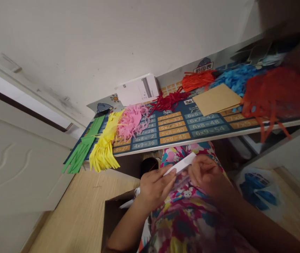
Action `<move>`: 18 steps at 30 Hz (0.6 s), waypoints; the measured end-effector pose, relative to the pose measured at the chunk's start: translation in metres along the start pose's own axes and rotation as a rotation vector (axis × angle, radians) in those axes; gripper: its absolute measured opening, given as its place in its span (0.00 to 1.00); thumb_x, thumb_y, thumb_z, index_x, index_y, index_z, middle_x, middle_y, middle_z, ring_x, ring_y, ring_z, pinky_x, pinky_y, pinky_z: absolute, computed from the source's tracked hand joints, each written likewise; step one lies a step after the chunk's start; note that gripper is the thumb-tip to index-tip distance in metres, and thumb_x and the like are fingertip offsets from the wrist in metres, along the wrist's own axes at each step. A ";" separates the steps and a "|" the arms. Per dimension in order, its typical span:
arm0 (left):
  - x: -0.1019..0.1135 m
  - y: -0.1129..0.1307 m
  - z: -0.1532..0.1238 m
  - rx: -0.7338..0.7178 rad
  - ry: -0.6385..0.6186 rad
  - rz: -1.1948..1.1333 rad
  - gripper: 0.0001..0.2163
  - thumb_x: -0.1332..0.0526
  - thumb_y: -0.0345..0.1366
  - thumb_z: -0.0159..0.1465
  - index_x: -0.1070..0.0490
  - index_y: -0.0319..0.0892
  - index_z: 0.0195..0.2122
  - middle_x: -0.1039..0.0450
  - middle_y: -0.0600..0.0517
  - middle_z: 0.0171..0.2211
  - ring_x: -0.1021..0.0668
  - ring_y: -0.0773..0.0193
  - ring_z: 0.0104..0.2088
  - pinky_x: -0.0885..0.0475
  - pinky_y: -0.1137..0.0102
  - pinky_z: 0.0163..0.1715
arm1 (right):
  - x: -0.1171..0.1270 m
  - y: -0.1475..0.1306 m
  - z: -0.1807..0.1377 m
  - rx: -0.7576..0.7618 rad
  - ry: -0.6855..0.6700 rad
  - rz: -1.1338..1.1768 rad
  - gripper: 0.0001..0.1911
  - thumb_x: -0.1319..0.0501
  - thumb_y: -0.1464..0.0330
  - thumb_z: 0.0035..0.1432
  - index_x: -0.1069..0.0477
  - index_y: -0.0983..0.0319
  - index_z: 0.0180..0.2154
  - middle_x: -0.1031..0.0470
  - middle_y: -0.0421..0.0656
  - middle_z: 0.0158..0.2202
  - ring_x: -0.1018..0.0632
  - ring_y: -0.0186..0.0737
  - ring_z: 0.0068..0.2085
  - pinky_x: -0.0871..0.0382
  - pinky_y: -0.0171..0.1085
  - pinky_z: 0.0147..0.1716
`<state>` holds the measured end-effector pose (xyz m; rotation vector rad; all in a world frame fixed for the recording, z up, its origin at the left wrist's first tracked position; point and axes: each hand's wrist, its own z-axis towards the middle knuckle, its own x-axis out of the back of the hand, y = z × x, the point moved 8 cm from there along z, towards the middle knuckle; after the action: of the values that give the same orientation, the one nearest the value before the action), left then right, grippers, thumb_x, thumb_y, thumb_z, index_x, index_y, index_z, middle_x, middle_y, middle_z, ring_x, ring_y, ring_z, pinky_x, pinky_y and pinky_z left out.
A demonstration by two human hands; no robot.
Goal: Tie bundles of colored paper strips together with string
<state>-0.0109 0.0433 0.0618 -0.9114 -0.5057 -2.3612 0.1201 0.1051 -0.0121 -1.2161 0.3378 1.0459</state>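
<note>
Above my lap, my left hand (153,186) grips the left end of a narrow white strip (182,163), which looks like folded paper. My right hand (205,173) has its fingers curled and pinched at the strip's right end. Something pale and see-through shows under the strip between both hands; its kind is unclear. On the table edge in front lie fringed paper pieces: green (82,151), yellow (106,146) and pink (131,121). Dark red paper strips (169,100) lie farther back.
The table (144,138) has a multiplication-table cover. Upon it are a white box (138,90), a tan folded card (217,99), orange strips (197,80), blue strips (234,77) and a red shredded heap (278,91). A dark open box (110,218) stands at my left, a plastic bag (260,193) at right.
</note>
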 end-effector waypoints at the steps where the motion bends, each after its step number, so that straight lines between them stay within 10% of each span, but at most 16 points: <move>1: -0.001 -0.001 -0.001 0.004 0.001 0.005 0.12 0.37 0.26 0.65 0.26 0.38 0.49 0.18 0.42 0.43 0.16 0.61 0.43 0.19 0.72 0.41 | 0.001 0.000 0.001 -0.014 0.035 0.015 0.16 0.26 0.61 0.49 0.21 0.53 0.41 0.30 0.34 0.18 0.26 0.33 0.21 0.34 0.31 0.22; 9: -0.011 -0.007 -0.003 0.085 0.003 0.020 0.12 0.37 0.27 0.65 0.26 0.39 0.49 0.19 0.42 0.44 0.16 0.61 0.43 0.19 0.71 0.42 | 0.007 0.026 -0.025 -0.256 0.292 0.033 0.11 0.26 0.65 0.45 0.26 0.59 0.23 0.34 0.34 0.13 0.35 0.30 0.14 0.42 0.31 0.16; 18: -0.013 -0.002 0.000 0.074 0.003 0.032 0.11 0.37 0.27 0.65 0.26 0.38 0.49 0.18 0.42 0.44 0.16 0.61 0.43 0.19 0.70 0.41 | 0.027 0.048 -0.037 -0.310 0.613 0.027 0.16 0.25 0.61 0.41 0.28 0.60 0.27 0.37 0.33 0.16 0.38 0.29 0.18 0.41 0.32 0.20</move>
<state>-0.0042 0.0496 0.0524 -0.8761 -0.5690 -2.2996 0.1067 0.0843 -0.0737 -1.8124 0.6825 0.7425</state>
